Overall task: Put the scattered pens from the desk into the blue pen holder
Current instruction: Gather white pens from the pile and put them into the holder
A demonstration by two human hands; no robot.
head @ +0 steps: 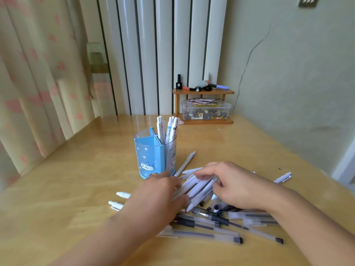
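Note:
The blue pen holder (150, 154) stands upright on the wooden desk (76, 189), with several white pens (166, 129) upright in its clear right compartment. Just in front of it lies a heap of white pens (199, 187). My left hand (155, 194) and my right hand (234, 185) both rest on that heap, fingers curled around a bundle of white pens between them. Clear-barrelled black pens (211, 221) lie nearer me. Single white pens lie apart: one (185, 164) beside the holder, one (282, 177) to the right.
A small wooden shelf (203, 92) stands at the desk's far edge, with markers on top and a clear plastic box (206, 110) of small items under it. A radiator is behind, a curtain on the left, a wall on the right.

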